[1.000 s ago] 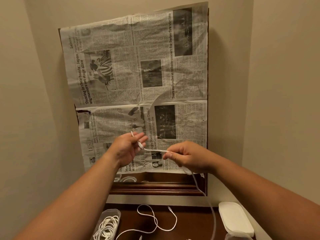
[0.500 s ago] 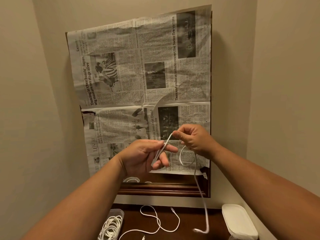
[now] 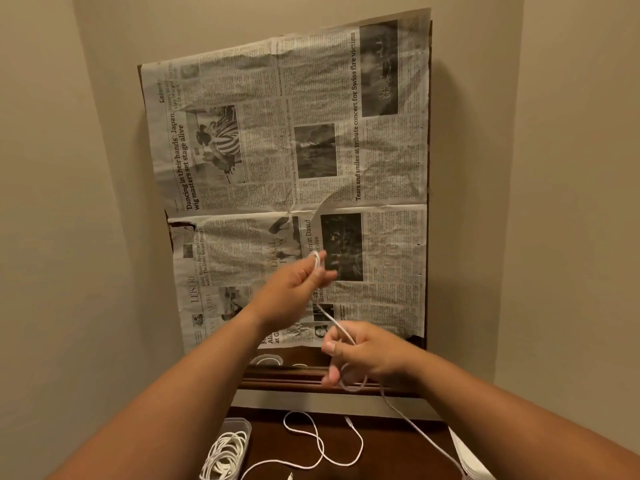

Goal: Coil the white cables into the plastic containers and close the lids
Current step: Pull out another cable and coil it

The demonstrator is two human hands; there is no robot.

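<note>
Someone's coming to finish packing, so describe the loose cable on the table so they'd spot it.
Below the newspaper on the wall sits a dark table. On it, right of the clear tub of coiled cables, lies a cable in wavy loops. Unlike the tub's bundle it is uncoiled, and unlike the held cable between left hand and right hand, it lies untouched.

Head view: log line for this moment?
left hand: pinches cable | right hand: grips cable | container: open, cables inside | second cable: loose on table
</note>
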